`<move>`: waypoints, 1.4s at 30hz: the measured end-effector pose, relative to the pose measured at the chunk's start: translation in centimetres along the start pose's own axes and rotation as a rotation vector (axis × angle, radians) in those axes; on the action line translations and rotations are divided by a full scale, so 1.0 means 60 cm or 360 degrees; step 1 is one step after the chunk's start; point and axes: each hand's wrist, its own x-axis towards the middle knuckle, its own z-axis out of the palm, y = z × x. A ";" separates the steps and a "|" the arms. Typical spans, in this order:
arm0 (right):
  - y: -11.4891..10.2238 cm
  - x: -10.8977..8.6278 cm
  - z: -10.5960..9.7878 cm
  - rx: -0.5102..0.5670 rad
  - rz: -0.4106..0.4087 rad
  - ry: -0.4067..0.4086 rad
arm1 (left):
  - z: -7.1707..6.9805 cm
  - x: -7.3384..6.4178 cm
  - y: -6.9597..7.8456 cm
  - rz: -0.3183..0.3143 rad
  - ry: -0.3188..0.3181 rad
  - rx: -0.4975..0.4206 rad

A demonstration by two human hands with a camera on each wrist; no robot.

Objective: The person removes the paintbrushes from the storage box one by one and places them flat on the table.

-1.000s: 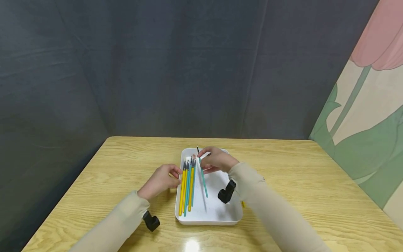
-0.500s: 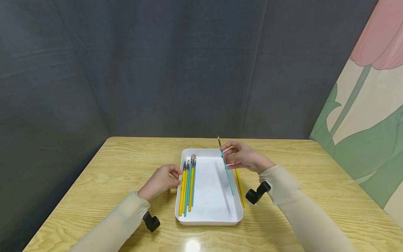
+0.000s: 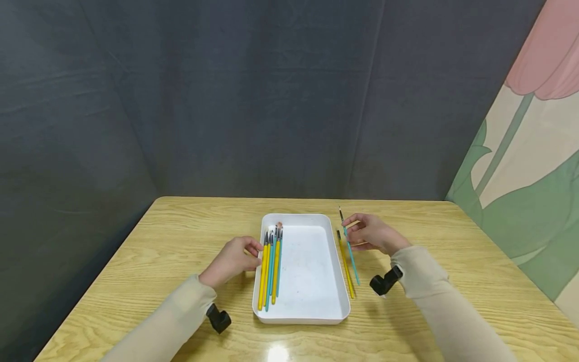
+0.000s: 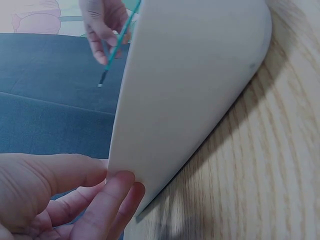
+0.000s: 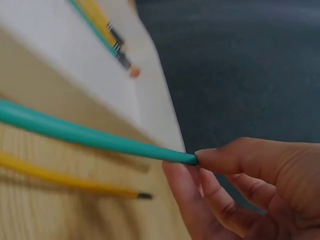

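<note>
A white tray (image 3: 312,291) sits on the table with several yellow and teal paintbrushes (image 3: 271,266) lying side by side along its left. My left hand (image 3: 234,259) grips the tray's left wall, thumb at the rim and fingers against the outside, as the left wrist view shows up close. To the right of the tray, my right hand (image 3: 373,234) pinches a teal paintbrush (image 5: 100,141) between thumb and fingers, bristles pointing away from me. Just beneath and left of it, a yellow paintbrush (image 3: 346,269) lies on the table alongside the tray's right wall.
The wooden table (image 3: 190,226) extends to both sides of the tray. Behind it hangs a dark grey curtain (image 3: 271,100), and at the right is a wall panel (image 3: 534,201) painted with a flower.
My right hand has carried the teal paintbrush from over the tray rightward past its right wall and lowered it beside the yellow one. My left hand stays at the tray's left side.
</note>
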 end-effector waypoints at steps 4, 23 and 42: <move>0.024 0.010 0.000 -0.0020 0.0056 0.0031 | 0.000 0.000 0.000 0.0003 0.0001 0.0002; 0.062 0.033 0.022 -0.0217 0.0211 0.0187 | -0.002 -0.001 0.001 0.0004 -0.0002 -0.0019; 0.064 0.033 0.026 -0.0299 0.0175 0.0155 | -0.001 0.000 0.002 -0.0012 0.0006 -0.0001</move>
